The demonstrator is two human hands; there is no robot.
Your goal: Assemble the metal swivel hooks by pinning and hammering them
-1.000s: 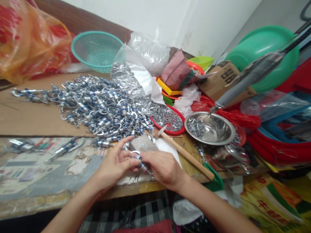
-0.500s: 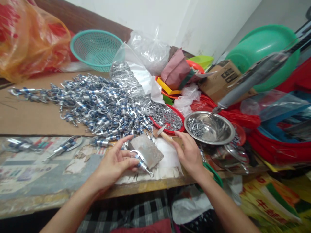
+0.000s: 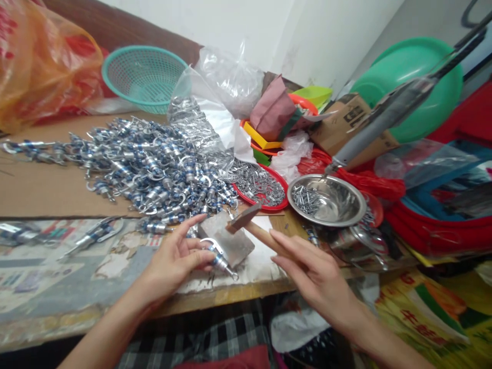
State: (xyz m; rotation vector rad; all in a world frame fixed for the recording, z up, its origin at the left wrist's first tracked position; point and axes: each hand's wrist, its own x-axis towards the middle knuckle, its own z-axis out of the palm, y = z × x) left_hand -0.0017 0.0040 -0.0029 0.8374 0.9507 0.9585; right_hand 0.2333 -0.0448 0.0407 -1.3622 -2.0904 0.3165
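My left hand (image 3: 175,260) pinches a small metal clasp with a blue band (image 3: 218,258), resting it against a grey metal block (image 3: 227,239) at the table's front edge. My right hand (image 3: 311,269) is closed on the wooden handle of a small hammer (image 3: 246,220), whose head hovers just above the block. Behind them spreads a large pile of the same blue-banded clasps (image 3: 146,164) on brown cardboard.
A red dish of small metal parts (image 3: 261,185) and a steel bowl of screws (image 3: 326,201) sit right of the pile. A teal basket (image 3: 144,77), plastic bags (image 3: 223,87), a cardboard box (image 3: 348,125) and a green basin (image 3: 418,77) crowd the back.
My right hand left the clasp, reached right to the hammer, gripped its handle and lifted the head over the block. My left hand kept hold of the clasp.
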